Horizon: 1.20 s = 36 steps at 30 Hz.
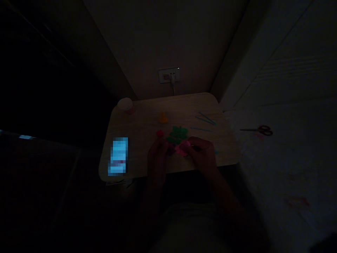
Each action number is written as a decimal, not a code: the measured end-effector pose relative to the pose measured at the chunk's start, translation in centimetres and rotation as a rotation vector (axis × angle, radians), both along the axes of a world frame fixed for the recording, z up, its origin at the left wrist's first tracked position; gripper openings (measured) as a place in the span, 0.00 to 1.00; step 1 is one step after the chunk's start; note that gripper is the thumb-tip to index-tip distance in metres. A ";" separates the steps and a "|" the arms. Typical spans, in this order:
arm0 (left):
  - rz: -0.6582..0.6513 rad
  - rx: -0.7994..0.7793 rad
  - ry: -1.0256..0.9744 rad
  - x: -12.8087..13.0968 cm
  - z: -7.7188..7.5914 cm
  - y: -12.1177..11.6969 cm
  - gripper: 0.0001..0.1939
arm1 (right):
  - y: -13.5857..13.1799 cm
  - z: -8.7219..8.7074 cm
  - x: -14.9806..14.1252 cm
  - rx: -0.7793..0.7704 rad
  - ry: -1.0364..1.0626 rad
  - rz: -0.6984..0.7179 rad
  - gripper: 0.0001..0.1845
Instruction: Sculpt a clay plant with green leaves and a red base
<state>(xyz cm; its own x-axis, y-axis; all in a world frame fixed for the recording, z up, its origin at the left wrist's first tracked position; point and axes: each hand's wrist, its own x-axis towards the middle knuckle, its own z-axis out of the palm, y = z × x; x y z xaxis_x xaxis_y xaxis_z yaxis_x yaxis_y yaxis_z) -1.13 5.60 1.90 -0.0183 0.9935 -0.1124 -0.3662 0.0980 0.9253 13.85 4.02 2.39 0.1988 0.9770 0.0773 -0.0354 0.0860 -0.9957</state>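
Note:
In dim light, both hands meet over the front of a small wooden table [142,140]. My right hand [204,154] is closed, its fingertips pinching a bright pink, petal-like piece [181,149]. Close by on the left, my left hand [157,158] has its fingers bent together at a darker pink edge; whether that belongs to the same piece is too dark to tell. Just beyond the fingers lie green leaf-shaped pieces [179,132]. A small red piece [159,133] sits by the left fingertips, and an orange piece [163,118] stands farther back.
Thin bluish sticks [205,119] lie at the table's right. A lit phone [118,156] lies at the front left, a paper cup [126,105] at the back left. Scissors [256,130] rest on a pale surface to the right. The wall holds a socket [169,75] with a plugged-in cable.

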 end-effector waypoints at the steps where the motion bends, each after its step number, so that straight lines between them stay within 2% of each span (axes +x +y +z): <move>1: -0.009 0.009 0.006 0.0 0.0 0.0 0.21 | 0.0 -0.1 -0.1 -0.020 0.028 -0.014 0.13; 4: -0.057 0.050 0.004 0.1 0.0 -0.1 0.19 | 0.3 -0.3 -0.1 -0.058 0.090 -0.019 0.13; 11: -0.064 0.178 0.092 0.5 -0.7 -0.1 0.25 | 0.4 0.2 0.0 -0.068 0.140 0.130 0.19; 15: -0.026 0.201 0.230 0.2 -0.6 -0.4 0.19 | 0.0 0.6 -0.1 -0.075 0.278 0.247 0.20; 18: -0.023 0.315 0.323 -0.2 -0.2 -0.5 0.12 | -0.2 0.3 -0.2 -0.102 0.401 0.284 0.23; 21: -0.083 0.425 0.381 -0.6 0.2 -0.5 0.10 | -0.2 -0.1 -0.1 -0.119 0.415 0.286 0.23; 25: -0.204 0.460 0.391 -0.8 0.4 -0.6 0.12 | 0.0 -0.5 0.1 -0.126 0.410 0.336 0.21; 29: -0.212 0.516 0.402 -0.8 0.0 -0.6 0.14 | 0.1 -0.6 0.2 -0.125 0.390 0.310 0.17; 34: -0.184 0.473 0.409 -0.9 -0.9 -0.6 0.21 | 0.1 -0.4 0.1 -0.104 0.312 0.190 0.09; 36: -0.206 0.471 0.375 -1.0 -1.1 -0.5 0.20 | 0.1 -0.2 0.0 -0.100 0.270 0.133 0.07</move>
<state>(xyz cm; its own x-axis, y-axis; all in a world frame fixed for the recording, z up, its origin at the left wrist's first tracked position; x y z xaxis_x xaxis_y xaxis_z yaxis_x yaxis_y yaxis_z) -2.10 5.09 0.80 0.2246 0.9224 0.3141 -0.0262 -0.3165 0.9482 13.88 4.08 2.15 0.0691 0.9959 -0.0591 -0.3036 -0.0354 -0.9521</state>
